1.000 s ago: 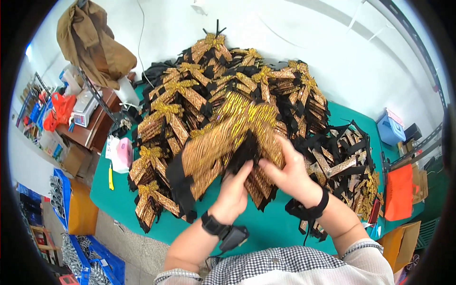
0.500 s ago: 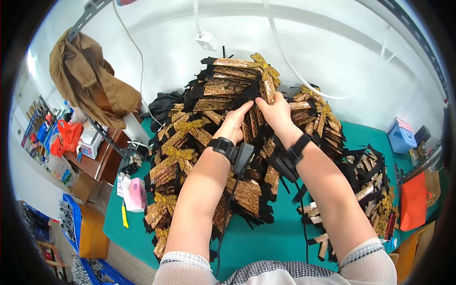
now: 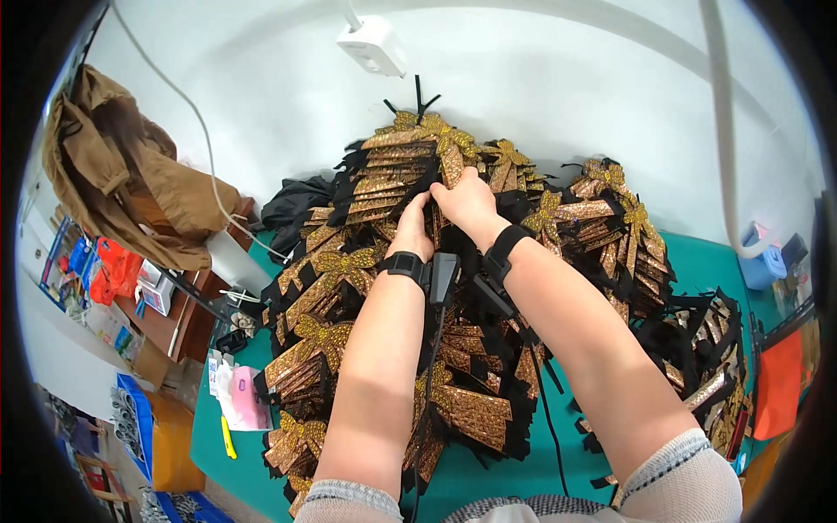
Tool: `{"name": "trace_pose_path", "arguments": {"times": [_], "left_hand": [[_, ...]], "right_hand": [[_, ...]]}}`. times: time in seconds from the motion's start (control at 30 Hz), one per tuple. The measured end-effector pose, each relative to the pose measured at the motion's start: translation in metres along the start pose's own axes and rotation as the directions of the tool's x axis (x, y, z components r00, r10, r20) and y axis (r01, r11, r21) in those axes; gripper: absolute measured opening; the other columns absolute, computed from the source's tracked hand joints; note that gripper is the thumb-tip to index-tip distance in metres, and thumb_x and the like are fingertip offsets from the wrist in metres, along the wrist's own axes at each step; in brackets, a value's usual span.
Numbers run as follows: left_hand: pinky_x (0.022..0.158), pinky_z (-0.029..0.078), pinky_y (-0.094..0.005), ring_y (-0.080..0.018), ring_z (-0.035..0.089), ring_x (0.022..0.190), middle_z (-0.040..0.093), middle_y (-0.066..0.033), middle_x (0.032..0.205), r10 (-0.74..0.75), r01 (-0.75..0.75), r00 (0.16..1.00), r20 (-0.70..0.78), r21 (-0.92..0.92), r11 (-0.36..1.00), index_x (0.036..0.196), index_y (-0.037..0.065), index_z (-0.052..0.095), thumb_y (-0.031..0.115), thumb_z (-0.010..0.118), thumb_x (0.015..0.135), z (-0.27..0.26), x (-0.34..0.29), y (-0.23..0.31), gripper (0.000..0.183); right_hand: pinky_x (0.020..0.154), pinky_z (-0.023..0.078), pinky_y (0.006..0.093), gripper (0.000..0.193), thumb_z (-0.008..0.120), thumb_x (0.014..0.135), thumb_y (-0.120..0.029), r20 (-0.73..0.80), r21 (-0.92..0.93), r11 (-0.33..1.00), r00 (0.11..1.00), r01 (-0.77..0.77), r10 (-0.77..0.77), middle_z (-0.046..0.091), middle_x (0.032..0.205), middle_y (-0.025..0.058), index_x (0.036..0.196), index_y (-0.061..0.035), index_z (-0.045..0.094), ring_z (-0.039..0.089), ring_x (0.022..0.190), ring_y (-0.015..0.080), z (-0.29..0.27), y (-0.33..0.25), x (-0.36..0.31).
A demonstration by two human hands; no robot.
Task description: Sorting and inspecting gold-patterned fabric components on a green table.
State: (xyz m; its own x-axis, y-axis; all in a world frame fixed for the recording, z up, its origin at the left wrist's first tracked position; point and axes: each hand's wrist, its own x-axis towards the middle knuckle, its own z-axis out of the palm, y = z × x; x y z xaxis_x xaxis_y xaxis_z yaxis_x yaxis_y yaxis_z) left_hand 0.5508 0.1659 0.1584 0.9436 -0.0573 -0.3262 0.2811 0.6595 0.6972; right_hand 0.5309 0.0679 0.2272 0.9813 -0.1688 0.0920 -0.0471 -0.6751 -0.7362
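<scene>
A thick bundle of gold-and-black sequined strips lies at the top of a large heap, with a gold butterfly-shaped bow at its right end. My right hand is closed on the strip hanging below that bow, thumb pointing left. Beside it, my left hand holds the bundle's lower edge, its thumb up and its other fingers largely hidden. Both wrists wear black straps with small dark boxes and cables. More strips with gold bows spread below and left of my hands.
The heap covers much of a green table against a white wall. Looser strips lie at the right. A pink pack and a yellow cutter are at the left edge. A brown jacket hangs at left; a white socket block hangs above.
My view has shifted, and the bundle now sits lower on the heap, its bow nearer my right hand. More bows show behind it. Both hands stay on the bundle.
</scene>
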Motion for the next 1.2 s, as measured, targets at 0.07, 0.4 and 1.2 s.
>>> {"name": "trace_pose_path", "arguments": {"times": [0.07,0.4,1.2], "left_hand": [[0.069,0.049,-0.0388,-0.0232,0.06,0.078,0.064,-0.008,0.085,-0.001,0.001,1.0,-0.02,0.012,1.0,0.09,0.006,0.06,0.026,0.049,0.084,-0.004,0.004,-0.006,0.024],[0.074,0.048,-0.0325,-0.0201,0.058,0.085,0.062,-0.0081,0.094,0.093,-0.091,0.995,0.033,-0.06,0.994,0.101,0.001,0.058,0.017,0.055,0.083,0.005,0.012,-0.004,0.024],[0.081,0.042,-0.0342,-0.0241,0.053,0.097,0.055,-0.0139,0.112,-0.02,-0.006,0.996,0.085,0.289,0.957,0.111,0.0,0.053,0.032,0.048,0.087,-0.001,0.031,-0.003,0.041]], "right_hand": [[0.082,0.046,0.0404,0.052,0.06,0.075,-0.03,0.066,-0.04,0.999,0.998,0.018,-0.015,0.057,0.1,0.0263,0.106,0.0071,0.042,0.056,0.095,0.0375,0.008,0.01,0.005],[0.082,0.046,0.0407,0.054,0.059,0.074,-0.032,0.006,-0.029,0.999,0.999,0.034,-0.034,0.056,0.101,0.0264,0.107,0.0066,0.041,0.056,0.096,0.0372,0.002,0.004,0.013],[0.088,0.042,0.0408,0.073,0.061,0.071,-0.034,0.008,-0.094,0.991,0.996,0.094,-0.093,0.043,0.113,0.0322,0.12,0.009,0.028,0.049,0.103,0.0412,0.012,0.014,0.013]]}}
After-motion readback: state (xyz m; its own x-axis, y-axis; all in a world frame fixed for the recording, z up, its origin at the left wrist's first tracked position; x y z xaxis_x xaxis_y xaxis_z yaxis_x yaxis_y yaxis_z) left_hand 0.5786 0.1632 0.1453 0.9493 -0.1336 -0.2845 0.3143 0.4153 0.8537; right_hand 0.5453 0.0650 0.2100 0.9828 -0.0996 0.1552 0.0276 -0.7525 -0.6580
